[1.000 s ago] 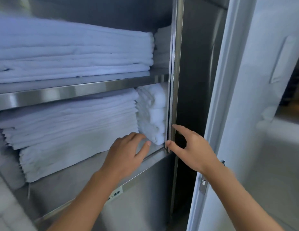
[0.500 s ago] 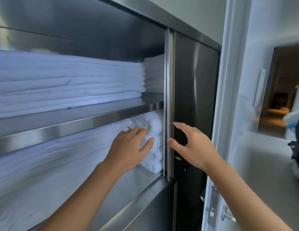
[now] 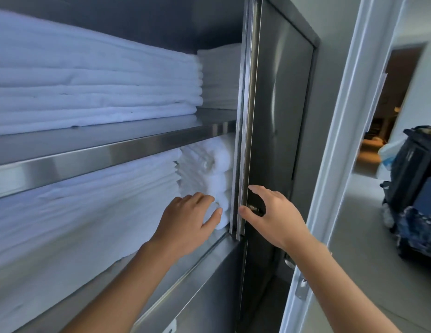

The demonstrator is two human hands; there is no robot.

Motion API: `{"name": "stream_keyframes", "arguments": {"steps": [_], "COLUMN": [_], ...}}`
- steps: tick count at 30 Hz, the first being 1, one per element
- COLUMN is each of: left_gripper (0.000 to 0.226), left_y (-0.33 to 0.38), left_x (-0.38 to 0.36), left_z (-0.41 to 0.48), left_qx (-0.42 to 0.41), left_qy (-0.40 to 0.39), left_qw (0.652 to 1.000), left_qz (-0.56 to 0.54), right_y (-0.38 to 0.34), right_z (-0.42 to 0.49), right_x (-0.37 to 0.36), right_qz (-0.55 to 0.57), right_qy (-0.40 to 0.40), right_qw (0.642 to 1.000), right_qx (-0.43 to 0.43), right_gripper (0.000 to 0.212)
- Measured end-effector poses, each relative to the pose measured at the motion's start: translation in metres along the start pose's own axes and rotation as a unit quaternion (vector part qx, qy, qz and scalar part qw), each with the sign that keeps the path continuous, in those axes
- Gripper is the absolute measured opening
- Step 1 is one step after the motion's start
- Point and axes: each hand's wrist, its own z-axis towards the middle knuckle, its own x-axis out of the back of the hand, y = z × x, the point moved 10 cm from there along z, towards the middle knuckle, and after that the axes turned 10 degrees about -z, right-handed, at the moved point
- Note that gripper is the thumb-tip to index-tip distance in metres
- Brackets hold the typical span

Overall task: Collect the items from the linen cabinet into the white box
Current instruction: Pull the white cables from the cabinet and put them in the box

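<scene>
On the lower steel shelf (image 3: 193, 272), at its three o'clock end, stands a stack of rolled white terry towels (image 3: 218, 169). The left hand (image 3: 188, 222) curls fingers (image 3: 197, 198) and thumb round the lowest roll. At three o'clock of it the right hand (image 3: 269, 215) is spread, holding nothing, its thumb at the edge of the brushed-steel cabinet door (image 3: 281, 116). Folded white sheets (image 3: 89, 212) lie at nine o'clock.

Left grip (image 3: 185, 222) moved onto the rolled towels (image 3: 209, 179).

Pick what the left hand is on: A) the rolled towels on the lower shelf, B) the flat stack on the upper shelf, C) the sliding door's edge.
A: the left hand curls round the lowest of the rolled towels.
</scene>
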Motion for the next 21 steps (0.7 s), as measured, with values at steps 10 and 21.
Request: {"name": "stream_keyframes", "arguments": {"steps": [10, 21], "left_gripper": [0.043, 0.042], "left_y": [-0.038, -0.070], "left_x": [-0.069, -0.138], "left_z": [0.013, 0.031], "left_qx": [0.039, 0.109], "left_qy": [-0.026, -0.072], "left_qw": [0.999, 0.991], "left_qz": [-0.011, 0.012], "right_y": [0.055, 0.090], "right_z": [0.042, 0.097], "right_x": [-0.088, -0.171], "right_qz": [0.081, 0.313], "right_qy": [-0.047, -0.063], "right_qw": [0.994, 0.943], "right_qx": [-0.055, -0.088], "right_gripper": [0.070, 0.060]}}
